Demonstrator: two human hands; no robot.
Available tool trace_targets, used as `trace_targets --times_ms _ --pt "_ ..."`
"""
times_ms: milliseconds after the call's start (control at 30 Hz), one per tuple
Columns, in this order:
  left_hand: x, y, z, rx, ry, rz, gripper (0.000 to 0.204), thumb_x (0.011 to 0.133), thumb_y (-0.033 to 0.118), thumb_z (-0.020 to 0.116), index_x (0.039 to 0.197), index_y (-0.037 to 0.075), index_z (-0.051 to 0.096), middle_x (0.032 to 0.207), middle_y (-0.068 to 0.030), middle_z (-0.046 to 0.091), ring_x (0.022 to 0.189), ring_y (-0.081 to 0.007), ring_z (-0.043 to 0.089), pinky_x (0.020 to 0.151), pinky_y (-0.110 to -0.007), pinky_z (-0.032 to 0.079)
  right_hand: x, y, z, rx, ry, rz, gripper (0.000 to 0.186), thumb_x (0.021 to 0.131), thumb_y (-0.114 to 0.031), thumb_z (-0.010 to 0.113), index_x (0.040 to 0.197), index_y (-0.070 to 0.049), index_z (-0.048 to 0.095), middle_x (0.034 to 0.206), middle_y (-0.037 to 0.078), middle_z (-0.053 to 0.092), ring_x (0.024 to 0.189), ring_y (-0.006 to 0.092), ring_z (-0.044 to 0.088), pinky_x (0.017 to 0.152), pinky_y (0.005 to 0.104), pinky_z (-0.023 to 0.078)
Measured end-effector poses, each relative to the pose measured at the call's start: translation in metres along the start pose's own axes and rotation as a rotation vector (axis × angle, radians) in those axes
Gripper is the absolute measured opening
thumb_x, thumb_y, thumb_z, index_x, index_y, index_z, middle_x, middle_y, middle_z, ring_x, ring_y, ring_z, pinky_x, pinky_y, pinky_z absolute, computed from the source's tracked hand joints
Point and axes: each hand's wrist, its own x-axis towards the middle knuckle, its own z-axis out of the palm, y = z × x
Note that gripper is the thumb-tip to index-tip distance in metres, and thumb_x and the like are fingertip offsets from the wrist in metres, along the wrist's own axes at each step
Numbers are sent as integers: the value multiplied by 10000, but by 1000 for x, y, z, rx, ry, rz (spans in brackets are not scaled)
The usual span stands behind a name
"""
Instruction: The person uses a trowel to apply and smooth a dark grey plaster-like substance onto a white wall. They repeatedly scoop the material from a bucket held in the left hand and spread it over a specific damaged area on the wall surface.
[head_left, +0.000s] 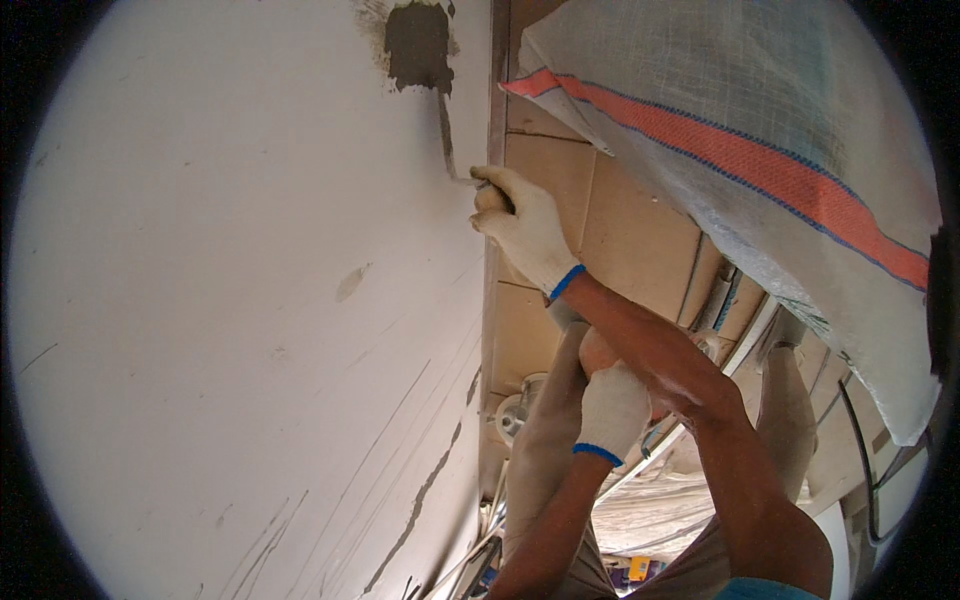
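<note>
Head view: right hand (525,225) in a white knit glove grips a thin metal trowel (447,135) against the white plastered wall (220,300), where a slip could gouge the wet grey patch (418,45); the left hand (612,410), also gloved, is closed on the knee.

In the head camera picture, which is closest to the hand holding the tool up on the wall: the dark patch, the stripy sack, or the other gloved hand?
From the right hand:
1. Woven sack, just to its upper right, orange stripe.
2. Dark patch, straight above on the white wall.
3. Left hand, below, on the knee.
Sack and patch are nearly tied.

White woven sack (740,150), orange-striped, upper right
</note>
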Motion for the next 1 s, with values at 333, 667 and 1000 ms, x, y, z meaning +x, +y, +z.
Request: trace_targets --times_ms 333,667,1000 --pt "4 7 -11 -60 -3 -59 196 896 176 676 910 -14 720 875 -235 726 824 -423 718 719 -506 583 18 0 -10 -144 39 -97 575 778 -80 755 1339 3 656 935 159 696 873 250 685 836 342 539" --pt "5 4 -7 -12 -29 -76 197 893 172 666 895 -15 728 885 -234 730 808 -416 727 726 -504 592 -7 -34 -18 -76 -109 -57 613 773 -54 748 1374 4 644 998 117 690 925 167 666 849 298 546" --pt "7 10 -18 -10 -55 -51 197 896 174 681 953 -9 728 937 -228 731 858 -407 738 746 -481 599 23 -4 -15 -248 139 -181 569 776 -119 774 1324 -25 654 965 178 706 895 326 691 839 396 543"
